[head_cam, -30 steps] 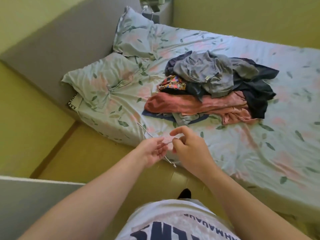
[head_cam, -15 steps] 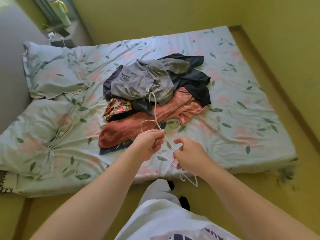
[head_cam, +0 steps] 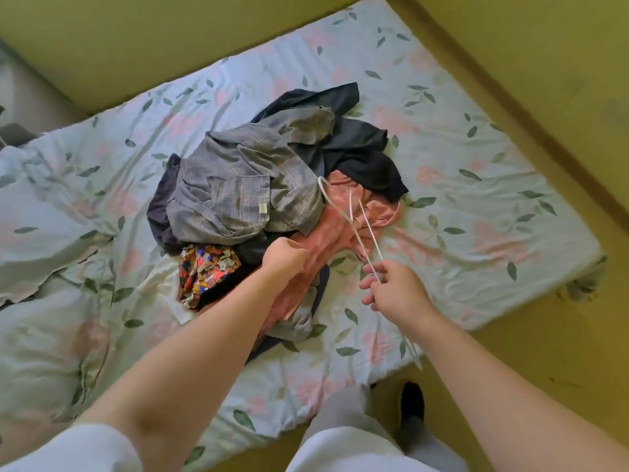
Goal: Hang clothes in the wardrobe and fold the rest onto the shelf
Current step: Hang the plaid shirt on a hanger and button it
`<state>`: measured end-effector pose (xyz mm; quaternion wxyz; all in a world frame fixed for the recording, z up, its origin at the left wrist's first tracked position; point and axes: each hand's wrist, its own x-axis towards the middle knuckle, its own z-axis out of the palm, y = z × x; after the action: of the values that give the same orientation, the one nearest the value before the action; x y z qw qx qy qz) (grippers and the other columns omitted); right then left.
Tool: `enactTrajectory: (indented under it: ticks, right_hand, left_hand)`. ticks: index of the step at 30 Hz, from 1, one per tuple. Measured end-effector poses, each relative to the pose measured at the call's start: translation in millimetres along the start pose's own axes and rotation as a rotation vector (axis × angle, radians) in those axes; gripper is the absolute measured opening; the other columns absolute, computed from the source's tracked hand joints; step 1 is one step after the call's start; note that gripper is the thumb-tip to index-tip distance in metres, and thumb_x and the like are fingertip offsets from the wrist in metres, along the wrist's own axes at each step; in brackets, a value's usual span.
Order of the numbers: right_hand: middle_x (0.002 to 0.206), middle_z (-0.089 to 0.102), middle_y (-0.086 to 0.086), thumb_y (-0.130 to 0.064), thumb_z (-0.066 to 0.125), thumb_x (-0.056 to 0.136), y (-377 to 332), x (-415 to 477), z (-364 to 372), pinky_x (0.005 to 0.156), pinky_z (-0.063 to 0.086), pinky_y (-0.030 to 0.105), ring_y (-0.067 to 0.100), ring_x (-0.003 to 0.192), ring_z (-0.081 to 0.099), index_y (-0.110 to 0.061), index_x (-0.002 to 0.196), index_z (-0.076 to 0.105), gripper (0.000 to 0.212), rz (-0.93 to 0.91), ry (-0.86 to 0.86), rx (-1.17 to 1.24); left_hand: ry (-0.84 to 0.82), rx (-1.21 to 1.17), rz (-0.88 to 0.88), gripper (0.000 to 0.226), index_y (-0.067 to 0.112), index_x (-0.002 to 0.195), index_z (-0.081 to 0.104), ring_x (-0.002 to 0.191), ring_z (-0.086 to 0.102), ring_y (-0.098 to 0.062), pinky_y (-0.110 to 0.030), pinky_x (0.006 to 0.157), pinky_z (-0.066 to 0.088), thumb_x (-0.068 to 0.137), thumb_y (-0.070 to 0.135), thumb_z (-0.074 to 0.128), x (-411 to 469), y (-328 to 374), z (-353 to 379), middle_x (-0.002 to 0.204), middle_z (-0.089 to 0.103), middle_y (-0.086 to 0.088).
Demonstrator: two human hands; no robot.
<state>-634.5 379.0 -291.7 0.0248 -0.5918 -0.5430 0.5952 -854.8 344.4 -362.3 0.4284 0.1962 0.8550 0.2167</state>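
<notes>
The bed [head_cam: 459, 165] fills most of the view, its leaf-and-flower sheet rumpled towards 9 o'clock. The clothes pile [head_cam: 272, 206] sits near the centre of the mattress, with nothing on a hanger yet. The wardrobe and shelf are out of sight.

Within the pile, the grey checked shirt [head_cam: 238, 185] lies on top and spreads towards 10 o'clock. A dark garment [head_cam: 360, 155] lies at 1 o'clock. The pink garment [head_cam: 343, 219] runs from the pile's middle down to 6 o'clock. A bright patterned piece [head_cam: 207, 267] pokes out at 7 o'clock.

The hands are apart. The left hand [head_cam: 284, 255] is at the pile's lower edge, curled into cloth where the pink garment meets the dark fabric under the shirt. It appears to grip the pink one, though the back of the hand hides the fingertips. The right hand [head_cam: 396, 291], at 4 o'clock from the pile, pinches the white wire hanger [head_cam: 372, 233]. The hook points up towards 11 o'clock over the pink cloth, and the far end trails off the bed's edge at 5 o'clock.

This looks like the start of the hanging step, choosing a garment for the hanger. The next move probably means drawing the pink garment free of the shirt lying on it. After that, the neckline has to be found and one arm of the hanger fed through it. The thin wire could catch in the folds.
</notes>
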Motion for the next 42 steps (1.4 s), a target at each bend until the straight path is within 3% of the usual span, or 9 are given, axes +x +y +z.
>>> enactTrajectory:
  ticks: [3,7,11,15,21,23,28,34,42]
  right_hand:
    - [0.095,0.068,0.008,0.008,0.043,0.095,1.9,15.5,8.5,0.065,0.052,0.029,0.016,0.067,0.071,-0.011,0.102,0.06,0.026,-0.007,0.059,0.06]
    - [0.085,0.072,0.015,-0.007,0.064,0.087,12.0,36.9,26.7,0.063,0.05,0.024,0.024,0.076,0.072,-0.004,0.091,0.057,0.009,0.107,0.016,0.086]
    - [0.068,0.068,0.005,-0.037,0.058,0.098,1.6,65.8,59.2,0.075,0.058,0.039,0.02,0.072,0.073,-0.021,0.093,0.062,0.017,0.125,0.0,0.107]
    - [0.055,0.059,-0.003,-0.03,0.042,0.107,-7.5,82.2,81.2,0.085,0.059,0.051,0.026,0.075,0.072,-0.02,0.091,0.065,0.029,0.089,0.049,0.151]
    - [0.07,0.067,0.008,-0.034,0.065,0.097,17.5,68.2,90.9,0.078,0.059,0.044,0.027,0.076,0.072,-0.013,0.091,0.068,0.022,0.106,0.088,0.212]
    - [0.074,0.066,0.009,-0.036,0.071,0.093,20.4,64.7,97.1,0.066,0.055,0.031,0.023,0.073,0.073,-0.008,0.099,0.062,0.03,0.178,0.054,0.222]
    - [0.05,0.054,-0.004,-0.054,0.05,0.1,18.9,62.1,109.2,0.079,0.057,0.045,0.022,0.063,0.065,-0.011,0.07,0.049,0.053,0.235,0.042,0.099]
    - [0.047,0.049,-0.002,-0.047,0.036,0.107,-1.2,57.1,125.2,0.076,0.06,0.046,0.024,0.057,0.057,-0.01,0.077,0.058,0.053,0.308,0.045,0.146]
    - [0.08,0.064,0.004,-0.07,0.04,0.095,-30.1,28.9,130.6,0.06,0.038,0.03,0.014,0.061,0.048,0.0,0.094,0.069,0.076,0.152,-0.115,0.065]
  left_hand:
    - [0.063,0.295,-0.049,0.02,0.017,0.106,0.065,0.095,0.07,-0.029,-0.036,0.074,0.056,0.086,0.02,0.067,63.1,-24.1,-26.4,0.113,0.069,-0.013]
    - [0.058,0.634,0.002,0.053,0.011,0.141,0.047,0.13,0.051,-0.037,-0.041,0.096,0.046,0.092,0.019,0.061,123.4,-52.7,-50.9,0.165,0.013,-0.011]
    - [-0.093,0.749,0.024,0.052,0.011,0.145,0.047,0.145,0.039,-0.03,-0.04,0.105,0.043,0.095,0.02,0.059,161.4,-75.1,-64.6,0.168,-0.012,-0.007]
    - [-0.162,0.797,0.054,0.05,0.011,0.145,0.051,0.156,0.013,-0.021,-0.038,0.115,0.035,0.096,0.021,0.06,184.4,-84.3,-70.1,0.169,-0.005,-0.01]
    - [-0.074,0.708,0.007,0.038,0.005,0.123,0.052,0.115,0.055,-0.037,-0.045,0.092,0.05,0.086,0.012,0.057,192.0,-90.4,-64.7,0.13,0.049,-0.018]
    - [0.044,0.596,-0.036,0.034,0.007,0.114,0.043,0.113,0.056,-0.04,-0.046,0.087,0.05,0.084,0.006,0.059,188.6,-94.5,-64.7,0.123,0.052,-0.018]
    - [0.19,0.46,-0.053,0.028,0.011,0.113,0.041,0.098,0.058,-0.037,-0.043,0.073,0.046,0.09,0.009,0.058,167.9,-97.8,-75.0,0.108,0.058,-0.014]
    - [0.198,0.336,0.228,0.014,0.017,0.086,0.058,0.073,0.059,-0.025,-0.035,0.057,0.037,0.095,0.027,0.056,94.7,-98.5,-74.8,0.076,0.062,0.0]
    - [-0.08,0.038,0.494,0.018,0.026,0.068,0.069,0.058,0.059,-0.008,-0.035,0.06,0.051,0.086,0.024,0.069,-40.4,-73.5,-62.7,0.06,0.065,0.008]
